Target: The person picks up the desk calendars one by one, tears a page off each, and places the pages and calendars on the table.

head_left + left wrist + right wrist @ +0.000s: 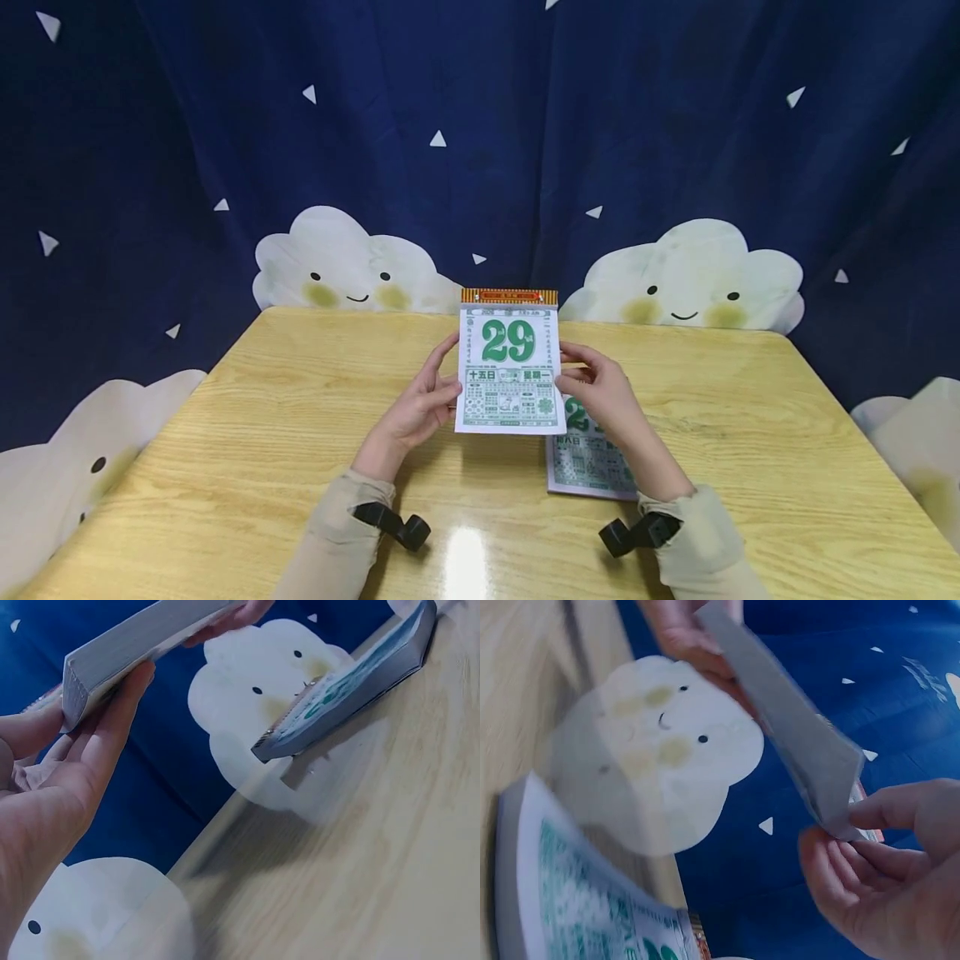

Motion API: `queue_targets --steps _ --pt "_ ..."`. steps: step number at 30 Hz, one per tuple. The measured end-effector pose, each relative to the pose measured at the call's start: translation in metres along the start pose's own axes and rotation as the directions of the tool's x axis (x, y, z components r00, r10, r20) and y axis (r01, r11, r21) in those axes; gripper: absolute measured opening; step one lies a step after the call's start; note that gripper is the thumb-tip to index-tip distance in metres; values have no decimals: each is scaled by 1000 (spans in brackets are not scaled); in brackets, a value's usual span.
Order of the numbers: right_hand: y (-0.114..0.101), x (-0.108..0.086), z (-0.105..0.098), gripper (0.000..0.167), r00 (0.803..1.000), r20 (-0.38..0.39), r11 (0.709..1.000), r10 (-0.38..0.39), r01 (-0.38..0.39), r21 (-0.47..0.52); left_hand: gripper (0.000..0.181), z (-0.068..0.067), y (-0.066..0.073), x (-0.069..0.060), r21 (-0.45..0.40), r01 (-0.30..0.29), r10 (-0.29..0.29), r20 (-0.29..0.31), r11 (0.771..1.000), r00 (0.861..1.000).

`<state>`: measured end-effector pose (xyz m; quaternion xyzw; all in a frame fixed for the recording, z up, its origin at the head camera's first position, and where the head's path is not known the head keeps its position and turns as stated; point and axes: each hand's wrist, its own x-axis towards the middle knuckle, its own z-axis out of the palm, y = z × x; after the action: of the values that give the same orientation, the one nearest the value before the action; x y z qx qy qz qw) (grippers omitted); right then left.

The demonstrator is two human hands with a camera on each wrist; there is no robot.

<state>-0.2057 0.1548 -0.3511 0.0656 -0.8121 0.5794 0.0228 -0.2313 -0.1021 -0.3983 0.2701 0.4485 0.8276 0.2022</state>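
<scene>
A thick tear-off calendar point(510, 367) with a large green 29 and a red-and-gold top strip is held up above the table. My left hand point(422, 400) grips its left edge, thumb on the front and fingers behind. At the right edge my right hand point(603, 387) pinches it between thumb and fingers. The left wrist view shows the thick page block point(142, 656) of this calendar from below. A second tear-off calendar point(588, 467) lies face up on the table under my right hand, its upper part hidden by the hand and the held calendar.
The wooden table point(300, 375) has a bright light reflection near its front edge. Behind it hangs a dark blue curtain point(375, 167) with white triangles and smiling clouds. A black camera mount sits on each wrist, such as the left strap point(390, 523).
</scene>
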Motion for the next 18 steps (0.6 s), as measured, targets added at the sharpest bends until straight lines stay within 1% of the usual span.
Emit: queue_targets --steps 1,2,3,4,6,7,8,9,11,13,15,18 --pt "0 -1 1 52 999 -14 995 -52 51 -80 70 0 0 0 -2 -4 4 -1 1000 1000" --pt "-1 -2 2 53 992 -28 980 -119 113 -165 71 -1 -1 0 -1 -6 6 0 1000 1000" --pt "-1 -3 3 53 980 -36 951 -196 181 -250 71 -2 -1 0 -2 -8 8 -3 1000 1000" --pt "-2 -4 4 52 962 -40 914 -271 244 -325 71 -2 -1 0 -4 -8 8 -7 1000 1000" --pt "-2 -6 6 48 908 -21 825 -419 371 -427 71 -4 -2 -1 -8 -7 7 -13 1000 1000" --pt "-3 -7 8 43 877 3 779 -480 428 -458 71 -4 -2 -2 -12 -6 6 -19 1000 1000" --pt "-3 -8 10 39 849 39 742 -527 482 -466 71 -5 -2 -2 -17 -5 5 -23 1000 1000" --pt "-4 -9 11 34 824 83 712 -561 531 -460 71 -5 -2 -2 -20 -4 3 -28 1000 1000" --pt "-5 -12 15 25 783 178 670 -595 607 -428 71 -6 -2 -2 -21 -3 3 -32 1000 999" --pt "-6 -14 19 19 754 267 640 -600 652 -406 71 -5 -3 -2 -19 -2 1 -35 1000 999" --pt "-7 -15 23 20 735 333 605 -591 677 -420 71 -5 -3 -2 -12 -1 0 -32 1000 999" --pt "-6 -16 27 24 716 384 550 -583 696 -462 71 -4 -4 -2 -7 7 -7 -28 1000 1000"
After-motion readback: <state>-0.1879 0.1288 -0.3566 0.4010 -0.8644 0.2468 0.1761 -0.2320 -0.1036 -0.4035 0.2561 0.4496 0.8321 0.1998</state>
